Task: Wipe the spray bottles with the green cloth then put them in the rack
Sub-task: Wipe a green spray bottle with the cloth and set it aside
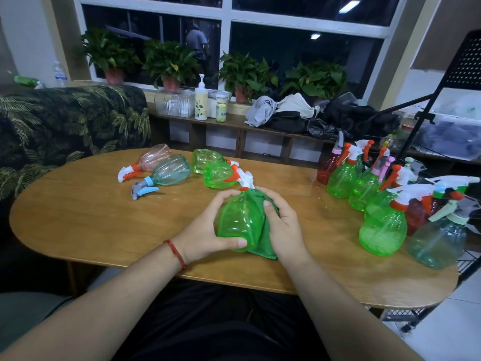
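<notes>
Green spray bottle (238, 222), gripped by left hand (205, 229); right hand (285, 225) clamps green cloth (264, 247) (bunched) against it.

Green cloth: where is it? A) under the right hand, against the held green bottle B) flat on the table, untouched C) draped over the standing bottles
A: the right hand holds the green cloth against the green spray bottle that the left hand grips.

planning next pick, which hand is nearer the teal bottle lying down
Left. The left hand is toward the camera and right of the lying teal bottle; the right hand is farther right.
</notes>
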Demonstrator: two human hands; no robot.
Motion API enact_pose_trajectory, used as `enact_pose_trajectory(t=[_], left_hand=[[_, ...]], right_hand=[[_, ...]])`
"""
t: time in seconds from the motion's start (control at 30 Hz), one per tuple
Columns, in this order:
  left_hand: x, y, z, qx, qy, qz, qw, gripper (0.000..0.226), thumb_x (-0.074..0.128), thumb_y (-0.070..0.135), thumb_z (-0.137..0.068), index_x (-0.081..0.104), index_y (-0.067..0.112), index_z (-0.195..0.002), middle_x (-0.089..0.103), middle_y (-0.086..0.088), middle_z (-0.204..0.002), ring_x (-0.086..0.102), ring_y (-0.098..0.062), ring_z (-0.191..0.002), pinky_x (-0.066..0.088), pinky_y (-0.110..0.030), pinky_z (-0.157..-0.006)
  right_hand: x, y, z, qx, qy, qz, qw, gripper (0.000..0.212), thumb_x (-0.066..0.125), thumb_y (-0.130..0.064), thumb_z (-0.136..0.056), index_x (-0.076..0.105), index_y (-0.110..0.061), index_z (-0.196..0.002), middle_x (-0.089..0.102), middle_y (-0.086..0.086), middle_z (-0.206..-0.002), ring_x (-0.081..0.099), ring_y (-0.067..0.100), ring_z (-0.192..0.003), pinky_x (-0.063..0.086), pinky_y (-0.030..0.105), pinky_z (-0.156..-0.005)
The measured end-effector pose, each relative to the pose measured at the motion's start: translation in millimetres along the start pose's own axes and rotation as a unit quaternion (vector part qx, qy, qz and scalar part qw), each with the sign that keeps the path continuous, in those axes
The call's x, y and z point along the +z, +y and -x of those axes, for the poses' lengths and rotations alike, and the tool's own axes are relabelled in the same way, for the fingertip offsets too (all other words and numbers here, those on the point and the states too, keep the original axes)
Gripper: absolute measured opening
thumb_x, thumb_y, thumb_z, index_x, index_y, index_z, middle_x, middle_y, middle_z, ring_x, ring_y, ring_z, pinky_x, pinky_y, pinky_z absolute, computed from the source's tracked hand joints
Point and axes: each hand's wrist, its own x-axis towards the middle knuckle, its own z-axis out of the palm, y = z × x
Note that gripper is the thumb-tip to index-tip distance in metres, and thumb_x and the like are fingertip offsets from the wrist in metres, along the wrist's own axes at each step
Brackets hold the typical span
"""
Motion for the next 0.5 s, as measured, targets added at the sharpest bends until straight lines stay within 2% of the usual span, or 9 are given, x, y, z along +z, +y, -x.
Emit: enact_pose_trajectory(t=[0.1, 0.17, 0.27, 0.33, 0.4, 0.5], left_hand=[[2.5, 1.6, -1.6, -0.011, -0.014, -0.001, 1.0, 0.102, 0.099, 0.021, -0.073, 0.038, 0.032, -0.154, 0.059, 0.007, -0.146, 0.063, -0.013, -0.131, 0.051, -0.039, -0.114], [3.9, 3.4, -1.4, -0.01, -0.014, -0.017, 1.0, 0.107, 0.102, 0.031, -0.068, 0.038, 0.039, -0.154, 0.057, 0.015, -0.148, 0.059, -0.006, -0.134, 0.047, -0.034, -0.117], [5.7, 6.7, -0.4, -0.001, -0.013, -0.036, 0.999, 0.114, 0.103, 0.036, -0.065, 0.036, 0.044, -0.156, 0.053, 0.024, -0.15, 0.054, 0.003, -0.136, 0.043, -0.021, -0.116], [6.6, 6.9, 0.1, 0.009, 0.003, -0.043, 0.999, 0.114, 0.102, 0.035, -0.067, 0.035, 0.044, -0.159, 0.053, 0.026, -0.15, 0.053, 0.005, -0.136, 0.042, -0.015, -0.113], [6.0, 5.4, 0.0, 0.007, 0.038, -0.044, 0.998, 0.111, 0.101, 0.037, -0.069, 0.036, 0.045, -0.158, 0.055, 0.025, -0.148, 0.055, 0.006, -0.134, 0.044, -0.018, -0.114], [3.5, 0.6, -2.7, -0.015, 0.107, -0.061, 0.992, 0.109, 0.099, 0.049, -0.068, 0.035, 0.051, -0.156, 0.056, 0.016, -0.149, 0.056, -0.002, -0.134, 0.047, -0.034, -0.116]], right_hand=[[-0.8, -4.1, 1.6, 0.003, 0.013, -0.024, 1.0, 0.036, 0.048, -0.001, -0.111, 0.074, -0.019, -0.128, 0.076, -0.003, -0.127, 0.071, 0.016, -0.118, 0.056, 0.029, -0.097], [-2.1, -2.0, 0.8, 0.002, 0.024, -0.034, 0.999, 0.035, 0.05, 0.0, -0.11, 0.075, -0.018, -0.126, 0.076, -0.001, -0.128, 0.071, 0.017, -0.12, 0.056, 0.033, -0.1], [-2.9, 1.1, 1.0, -0.029, 0.014, -0.024, 0.999, 0.036, 0.053, -0.004, -0.106, 0.077, -0.022, -0.126, 0.072, 0.004, -0.134, 0.065, 0.026, -0.13, 0.051, 0.048, -0.113], [-2.6, 1.6, 3.4, -0.071, -0.002, 0.008, 0.997, 0.038, 0.053, -0.003, -0.102, 0.076, -0.021, -0.127, 0.069, 0.004, -0.137, 0.061, 0.024, -0.135, 0.046, 0.046, -0.118], [-2.6, 1.8, 5.2, -0.112, -0.012, 0.05, 0.992, 0.037, 0.054, 0.003, -0.102, 0.075, -0.014, -0.129, 0.068, 0.004, -0.138, 0.059, 0.022, -0.137, 0.044, 0.039, -0.119], [-2.2, 4.0, 8.9, -0.18, -0.03, 0.11, 0.977, 0.033, 0.056, 0.006, -0.104, 0.075, -0.005, -0.128, 0.067, 0.007, -0.138, 0.06, 0.021, -0.135, 0.045, 0.035, -0.117]])
